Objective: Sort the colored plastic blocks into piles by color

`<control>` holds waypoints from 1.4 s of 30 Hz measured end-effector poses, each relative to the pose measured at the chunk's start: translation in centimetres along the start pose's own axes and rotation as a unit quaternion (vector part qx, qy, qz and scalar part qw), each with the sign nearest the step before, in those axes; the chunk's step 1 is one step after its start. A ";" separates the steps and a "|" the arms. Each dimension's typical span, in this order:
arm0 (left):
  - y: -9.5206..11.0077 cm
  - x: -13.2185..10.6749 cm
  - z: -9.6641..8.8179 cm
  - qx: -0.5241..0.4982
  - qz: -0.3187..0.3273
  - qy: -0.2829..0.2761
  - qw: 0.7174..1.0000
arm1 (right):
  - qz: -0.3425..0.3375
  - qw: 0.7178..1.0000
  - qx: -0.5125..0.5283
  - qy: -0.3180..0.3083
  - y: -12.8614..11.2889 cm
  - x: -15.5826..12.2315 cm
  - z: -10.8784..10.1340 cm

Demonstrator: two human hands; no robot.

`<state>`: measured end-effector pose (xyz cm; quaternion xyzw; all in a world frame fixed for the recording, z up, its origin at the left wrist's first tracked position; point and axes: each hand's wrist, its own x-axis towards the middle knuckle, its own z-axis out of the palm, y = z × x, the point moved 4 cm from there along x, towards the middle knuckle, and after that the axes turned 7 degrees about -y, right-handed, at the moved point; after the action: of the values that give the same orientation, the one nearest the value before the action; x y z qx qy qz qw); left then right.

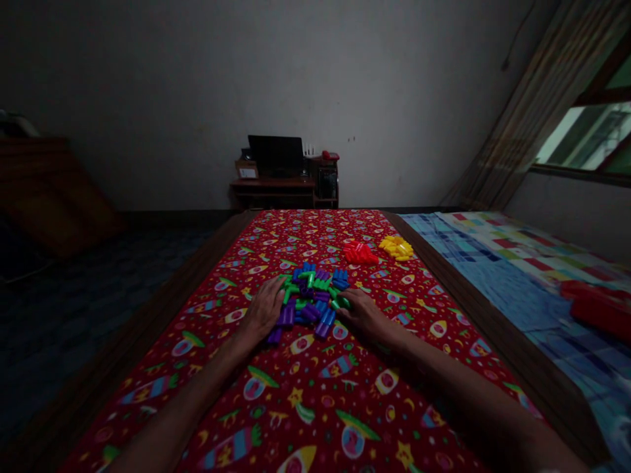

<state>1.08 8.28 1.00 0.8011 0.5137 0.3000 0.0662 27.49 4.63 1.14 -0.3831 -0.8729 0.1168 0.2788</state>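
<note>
A heap of small plastic pieces (311,294) in blue, purple and green lies on a red cloth with rocket prints (305,394). My left hand (262,310) lies flat against the heap's left side, fingers stretched over purple and green pieces. My right hand (363,311) rests on the heap's right edge, its fingertips pinching a green piece. Farther back lie a small pile of red pieces (360,253) and a small pile of yellow pieces (396,247), apart from both hands.
The cloth covers a long table with wooden edges (458,276). A bed with a checked blue cover (522,276) and a red object (599,309) stands to the right. A low desk with a dark screen (276,157) is at the far wall. A window is at the upper right.
</note>
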 end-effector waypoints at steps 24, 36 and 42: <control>1.8 0.0 -2.8 -0.003 0.084 -0.049 0.995 | 0.291 0.952 -0.083 0.041 8.5 0.8 -11.0; 2.7 -1.0 -2.8 -0.008 0.087 -0.211 0.974 | 0.473 0.855 -0.190 0.095 12.3 -3.6 -14.5; 4.5 0.4 -3.2 -0.144 -0.073 -0.090 0.983 | 0.119 0.990 0.067 -0.023 1.3 3.4 -7.6</control>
<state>2.99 5.90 5.61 0.7670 0.5141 0.2922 0.2489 30.80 7.93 8.09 -0.4623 -0.8171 0.2162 0.2681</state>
